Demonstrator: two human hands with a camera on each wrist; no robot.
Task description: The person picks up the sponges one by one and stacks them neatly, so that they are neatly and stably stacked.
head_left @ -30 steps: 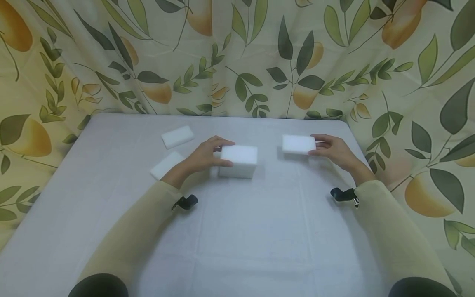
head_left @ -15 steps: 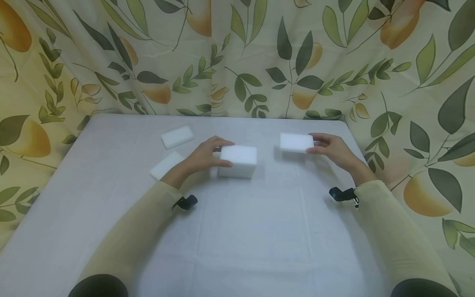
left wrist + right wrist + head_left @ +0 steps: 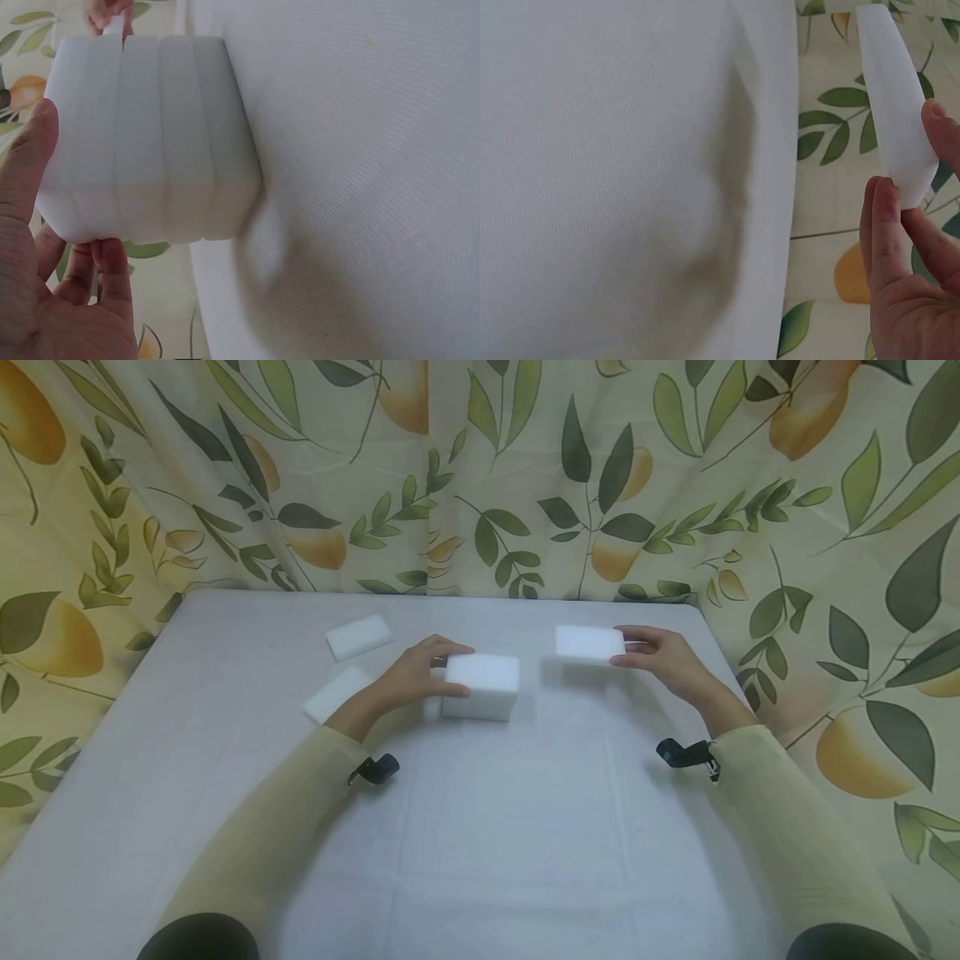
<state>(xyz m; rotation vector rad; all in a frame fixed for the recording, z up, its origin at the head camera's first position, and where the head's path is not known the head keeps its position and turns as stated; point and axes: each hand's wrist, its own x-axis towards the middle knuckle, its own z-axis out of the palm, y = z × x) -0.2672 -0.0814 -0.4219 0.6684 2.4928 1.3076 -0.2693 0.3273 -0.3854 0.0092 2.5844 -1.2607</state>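
Note:
A stack of several white sponges (image 3: 486,685) stands near the middle of the table. My left hand (image 3: 412,677) holds it from the left, thumb at the near side and fingers behind. In the left wrist view the layers of the stack (image 3: 142,142) lie flush against one another. To the right, my right hand (image 3: 667,664) pinches a single white sponge (image 3: 588,643) by its right end. That sponge is raised, its shadow falling on the table below. The right wrist view shows the thumb on one face of the sponge (image 3: 896,112) and fingertips against the other.
Two more white sponges lie flat on the left, a far one (image 3: 360,637) and a nearer one (image 3: 337,693) partly hidden by my left wrist. A white cloth covers the table (image 3: 510,827). Behind it hangs a leaf-and-fruit patterned curtain (image 3: 510,477).
My right hand has moved left and slightly away from me with its sponge, closer to the stack. The left hand and the stack have stayed in place.

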